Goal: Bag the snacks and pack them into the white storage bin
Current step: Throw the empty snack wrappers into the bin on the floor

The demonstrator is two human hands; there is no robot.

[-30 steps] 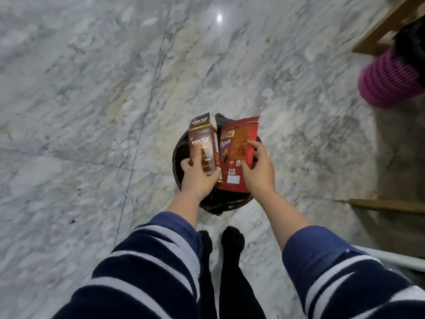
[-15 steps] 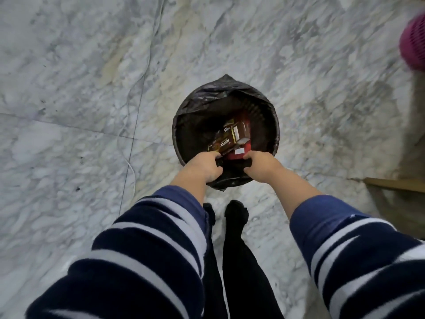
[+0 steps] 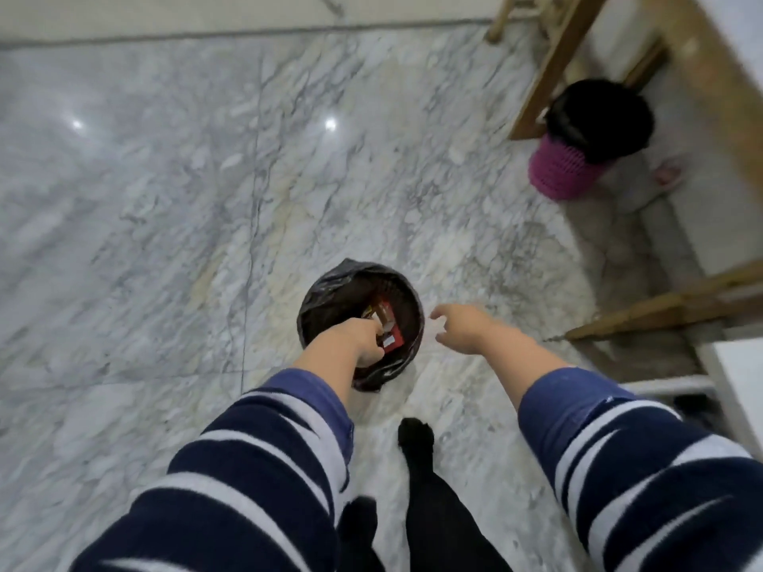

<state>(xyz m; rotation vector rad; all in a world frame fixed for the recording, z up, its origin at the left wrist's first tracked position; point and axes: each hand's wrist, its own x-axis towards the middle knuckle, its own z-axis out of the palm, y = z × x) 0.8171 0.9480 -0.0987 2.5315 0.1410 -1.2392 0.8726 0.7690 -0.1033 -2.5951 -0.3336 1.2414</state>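
Two snack packs point(image 3: 382, 324), one brown and one red, lie inside a round bin with a black liner point(image 3: 326, 291) on the marble floor point(image 3: 165, 200). Left hand point(image 3: 363, 338) is over the bin's near rim, fingers curled; whether they grip anything cannot be told, blur. Right hand point(image 3: 462, 328) hovers just right of the bin, fingers spread, holding nothing. Pink basket point(image 3: 561, 171) stands well apart.

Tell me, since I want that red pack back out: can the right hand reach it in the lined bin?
Probably yes. The right hand hangs open just beside the bin, whose mouth is uncovered; only the left hand at the near rim crowds the red pack.
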